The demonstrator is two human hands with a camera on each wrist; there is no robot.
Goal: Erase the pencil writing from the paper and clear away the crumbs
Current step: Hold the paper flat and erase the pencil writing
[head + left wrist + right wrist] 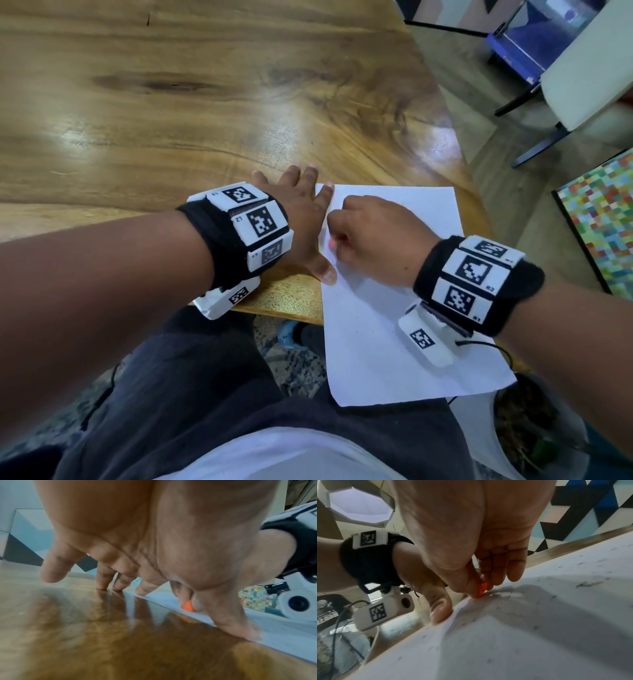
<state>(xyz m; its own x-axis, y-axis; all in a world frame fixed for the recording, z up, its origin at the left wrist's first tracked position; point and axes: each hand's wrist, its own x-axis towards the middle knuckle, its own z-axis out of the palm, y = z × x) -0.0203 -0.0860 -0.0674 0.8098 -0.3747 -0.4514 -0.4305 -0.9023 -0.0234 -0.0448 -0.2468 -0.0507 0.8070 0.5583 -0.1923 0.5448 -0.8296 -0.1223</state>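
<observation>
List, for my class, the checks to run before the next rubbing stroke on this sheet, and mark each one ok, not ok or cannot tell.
1. Paper held still: ok; the left hand presses its left edge with spread fingers.
2. Eraser gripped: ok; the right hand pinches the small orange piece, tip on the sheet.
3. Sheet flat: not ok; it buckles up beside the eraser in the right wrist view.
4. Sheet fully on the table: not ok; its near end overhangs the edge.
5. Crumbs cleared: not ok; dark specks lie across the paper.
6. Writing all gone: cannot tell; the hands cover that spot.
</observation>
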